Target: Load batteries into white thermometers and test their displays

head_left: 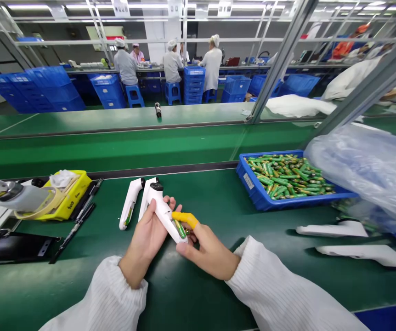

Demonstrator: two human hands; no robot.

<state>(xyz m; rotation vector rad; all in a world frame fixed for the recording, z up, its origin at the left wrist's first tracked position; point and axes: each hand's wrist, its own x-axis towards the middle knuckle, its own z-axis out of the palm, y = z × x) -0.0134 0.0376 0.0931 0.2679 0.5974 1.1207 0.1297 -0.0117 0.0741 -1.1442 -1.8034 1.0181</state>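
Observation:
My left hand (pixel 149 232) is wrapped round a white handheld device (pixel 162 210) with a black round head, shaped like a forehead thermometer. Its open battery slot faces up, and a green battery (pixel 179 229) lies in it. My right hand (pixel 209 250), with a yellow finger cot (pixel 186 218) on its index finger, closes at the slot's lower end. Between its fingers and thumb the end of another green battery (pixel 187 232) shows, mostly hidden. Just behind my left hand lie two similar devices; the left one (pixel 131 202) has green batteries in its slot.
A blue tray (pixel 249 188) of loose green batteries stands at the back right, beside a clear plastic bag (pixel 366 165). Two more white devices (pixel 332 230) lie at right. At left are a yellow bin (pixel 81 193), a bottle (pixel 29 200) and black pens (pixel 76 230). Co-workers sit beyond.

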